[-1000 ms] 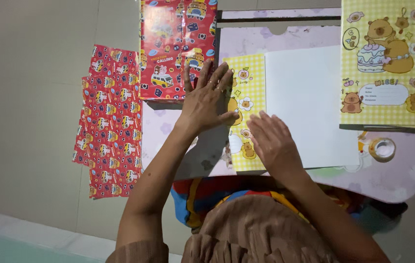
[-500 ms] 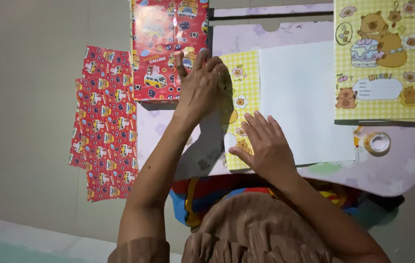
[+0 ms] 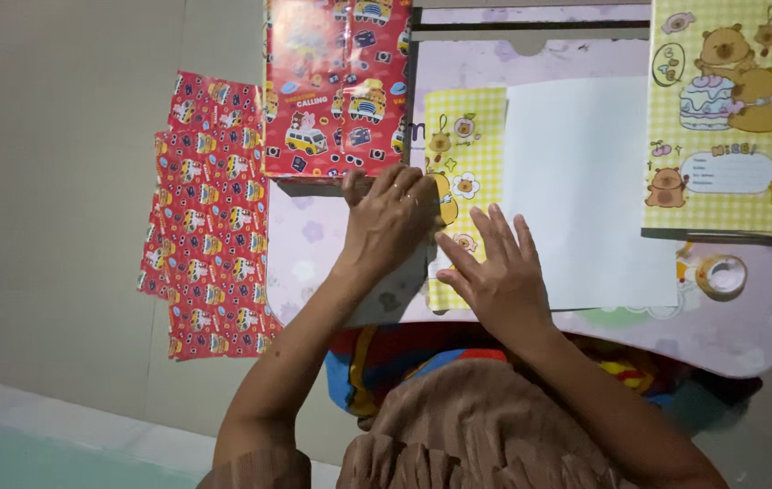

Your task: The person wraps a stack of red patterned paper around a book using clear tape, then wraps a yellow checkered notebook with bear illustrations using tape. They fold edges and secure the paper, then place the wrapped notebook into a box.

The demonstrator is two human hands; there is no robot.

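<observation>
Left hand (image 3: 390,217) slid down the fold — yellow checked paper (image 3: 466,136)
Both palms flat, fingers open, gripping nothing — right hand (image 3: 495,272) presses the paper's lower edge.

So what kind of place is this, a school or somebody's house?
Probably a home craft or study corner. A small pastel desk stands on a tiled floor, holding cartoon-covered books, red wrapping paper and a tape roll, while both hands press a yellow cover flat.

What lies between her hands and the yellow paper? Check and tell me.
Nothing visible. The left hand presses on the yellow paper's left edge, and the right hand lies flat on its lower part beside the white sheet. Both touch it directly.
</observation>
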